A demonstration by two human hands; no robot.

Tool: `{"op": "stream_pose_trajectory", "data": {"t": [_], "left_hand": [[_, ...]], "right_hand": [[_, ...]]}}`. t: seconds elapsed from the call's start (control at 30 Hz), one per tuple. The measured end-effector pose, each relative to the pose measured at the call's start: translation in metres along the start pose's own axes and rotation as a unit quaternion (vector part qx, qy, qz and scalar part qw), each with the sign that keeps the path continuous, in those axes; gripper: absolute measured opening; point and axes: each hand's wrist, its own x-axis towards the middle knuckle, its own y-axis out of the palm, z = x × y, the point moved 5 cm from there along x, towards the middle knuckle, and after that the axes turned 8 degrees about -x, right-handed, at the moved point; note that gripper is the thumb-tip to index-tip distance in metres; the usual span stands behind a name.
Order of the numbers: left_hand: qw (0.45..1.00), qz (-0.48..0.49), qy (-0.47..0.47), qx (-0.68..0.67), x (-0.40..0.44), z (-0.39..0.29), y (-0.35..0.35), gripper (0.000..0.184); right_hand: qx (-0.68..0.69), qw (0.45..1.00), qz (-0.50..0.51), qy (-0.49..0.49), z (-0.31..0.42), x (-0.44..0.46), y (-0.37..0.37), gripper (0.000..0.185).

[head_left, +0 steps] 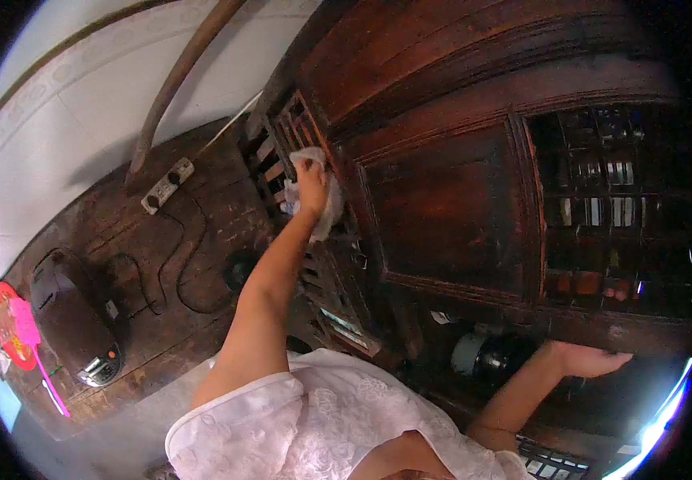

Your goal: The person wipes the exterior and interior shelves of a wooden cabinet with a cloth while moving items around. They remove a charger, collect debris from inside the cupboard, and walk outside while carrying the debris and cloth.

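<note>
Left hand [312, 186] had plastic bag [332, 211] in closed grip; bag-handling seemed underway. Right hand [590, 360] was by cabinet [446, 208], couldn't tell grip. Next move likely needed steady hold.

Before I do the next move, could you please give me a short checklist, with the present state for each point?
1. Left hand has hold of the white bag: ok, the fingers close on it.
2. What is inside the bag: cannot tell.
3. Right hand has a firm grip on the lower edge of the cabinet: cannot tell, the fingers are partly hidden.
4. Space beside the right forearm: not ok, a dark round thing is close by.
5. Power strip apart from the bag: ok, it lies on the table.
</note>
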Motion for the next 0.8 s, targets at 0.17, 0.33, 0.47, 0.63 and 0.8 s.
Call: {"op": "stream_pose_trajectory", "data": {"t": [0.17,0.33,0.47,0.63,0.8], "left_hand": [[0.987,0.123,0.034,0.1,-0.018,-0.022,-0.023,0.014],[0.975,0.11,-0.049,0.185,0.065,-0.027,-0.031,0.033],[0.975,0.11,-0.064,0.181,0.077,-0.036,-0.038,0.034],[0.963,0.152,-0.02,0.223,0.055,0.028,-0.004,0.035],[0.956,0.245,0.033,0.159,-0.045,-0.007,0.001,0.027]], "right_hand": [[0.012,0.999,-0.023,0.025,0.005,-0.008,0.01,0.05],[-0.034,0.999,-0.035,-0.009,0.007,-0.007,0.008,0.051],[-0.066,0.997,-0.012,-0.029,0.007,-0.008,0.01,0.05],[-0.014,1.0,-0.008,-0.008,0.005,-0.004,0.008,0.046],[-0.015,0.997,-0.066,0.026,0.01,-0.016,0.013,0.047]]}}
